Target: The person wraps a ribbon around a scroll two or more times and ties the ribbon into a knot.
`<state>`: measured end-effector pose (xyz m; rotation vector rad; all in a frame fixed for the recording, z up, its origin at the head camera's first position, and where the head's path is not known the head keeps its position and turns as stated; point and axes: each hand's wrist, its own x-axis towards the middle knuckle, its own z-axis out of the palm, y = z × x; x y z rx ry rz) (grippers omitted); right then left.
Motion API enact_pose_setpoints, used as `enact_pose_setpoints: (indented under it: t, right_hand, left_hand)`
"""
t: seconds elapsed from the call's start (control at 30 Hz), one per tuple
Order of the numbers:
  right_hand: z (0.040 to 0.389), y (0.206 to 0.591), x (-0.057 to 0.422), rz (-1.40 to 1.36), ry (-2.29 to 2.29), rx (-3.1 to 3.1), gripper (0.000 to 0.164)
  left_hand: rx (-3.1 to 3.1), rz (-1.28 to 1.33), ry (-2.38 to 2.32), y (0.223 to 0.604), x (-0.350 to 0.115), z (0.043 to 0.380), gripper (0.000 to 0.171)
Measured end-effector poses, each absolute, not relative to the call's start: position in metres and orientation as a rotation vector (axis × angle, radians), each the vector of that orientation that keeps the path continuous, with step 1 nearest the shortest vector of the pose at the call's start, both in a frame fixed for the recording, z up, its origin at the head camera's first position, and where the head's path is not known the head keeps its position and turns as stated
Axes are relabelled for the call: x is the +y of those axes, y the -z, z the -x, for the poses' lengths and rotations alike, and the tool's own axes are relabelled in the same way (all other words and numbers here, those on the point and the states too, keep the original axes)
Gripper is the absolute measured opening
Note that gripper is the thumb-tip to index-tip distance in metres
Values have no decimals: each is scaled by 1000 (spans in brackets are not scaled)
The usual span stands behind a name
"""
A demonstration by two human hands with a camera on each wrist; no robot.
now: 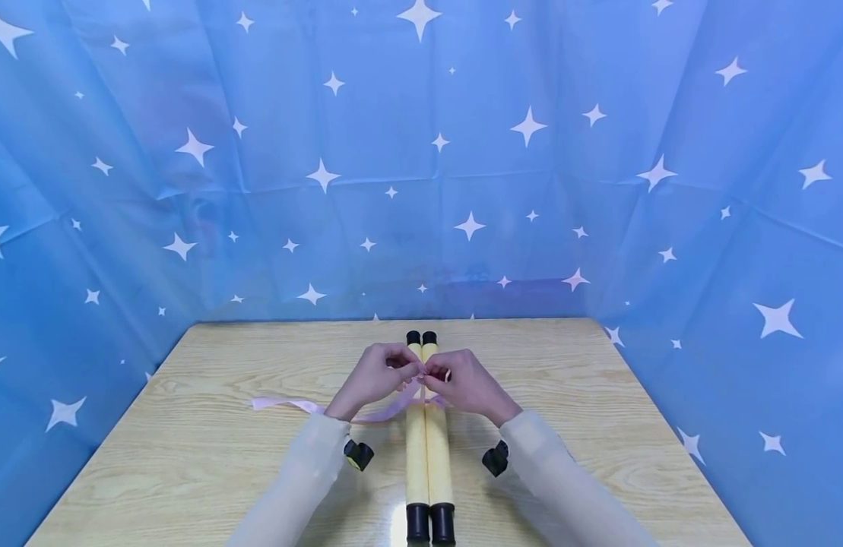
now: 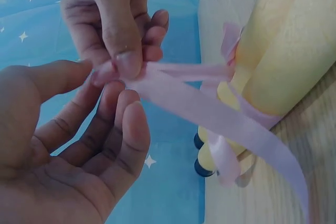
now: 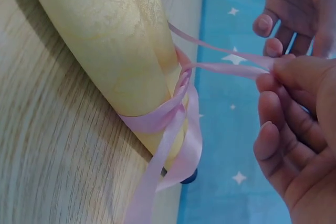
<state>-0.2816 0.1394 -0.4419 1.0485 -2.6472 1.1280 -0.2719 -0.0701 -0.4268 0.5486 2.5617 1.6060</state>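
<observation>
A rolled scroll [image 1: 417, 463] in pale yellow fabric, with two rollers and black end caps, lies lengthwise on the table. A pink ribbon [image 3: 152, 120] wraps round both rolls and crosses over itself on top. Above the scroll, my right hand [image 1: 467, 382] pinches a doubled length of ribbon [image 2: 184, 72] between thumb and forefinger. My left hand [image 1: 382, 374] meets it there, thumb and forefinger pinching the folded ribbon end [image 2: 105, 73], its other fingers loosely bent. One long tail [image 1: 287, 403] trails left across the table; another ribbon tail [image 3: 152, 182] hangs beside the rolls.
The light wood-grain table [image 1: 209, 441] reaches back to a blue curtain [image 1: 394, 251] with white stars, which also encloses both sides. Small black wrist cameras show under the left sleeve [image 1: 305, 463] and the right sleeve [image 1: 551, 463].
</observation>
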Motion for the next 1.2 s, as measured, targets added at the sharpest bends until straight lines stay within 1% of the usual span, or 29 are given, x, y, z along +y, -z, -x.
enact_pose_setpoints:
  t: [0.3,0.63,0.8,0.9,1.13,1.2]
  right_hand:
    - [282,442,141,-1037,-1143,-2646,9]
    - [281,444,141,-1001,-1144,-2680,8]
    - [280,443,142,-995,-1147,-2687,8]
    - [280,443,142,-987,-1153,-2695,7]
    - [280,445,143,-968,-1145,-2719,7]
    - [280,445,143,-961,-1134,-2724,6]
  left_hand:
    - [2744,-521,-1472,431,-82,286,12]
    - [2780,-447,-1292,457,-92,308,23]
    - [2736,-464,-1238,467,-91,316,26]
    - [2755,-514,-1160,472,-90,320,23]
    - [2794,-615,-1024,481,-85,323,2]
    - [2800,-626,-1015,481,-85,323,4]
